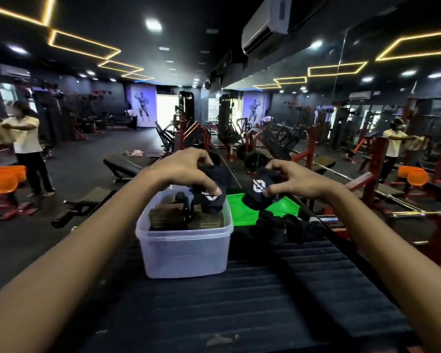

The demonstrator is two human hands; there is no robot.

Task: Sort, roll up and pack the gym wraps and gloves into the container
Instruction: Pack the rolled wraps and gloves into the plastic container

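Left hand (186, 169) grips a rolled black wrap (209, 197) with a white logo, fingers curled over its top, holding it just above the right side of the clear plastic container (183, 248). Right hand (294, 182) pinches a second black wrap (259, 193), also logo-marked, above the green tray (288, 206) beside the container. Several dark rolled pieces already sit inside the container. A heap of black gloves (288, 229) lies on the ribbed black bench pad (265, 301), just right of the container and touching the tray's near edge.
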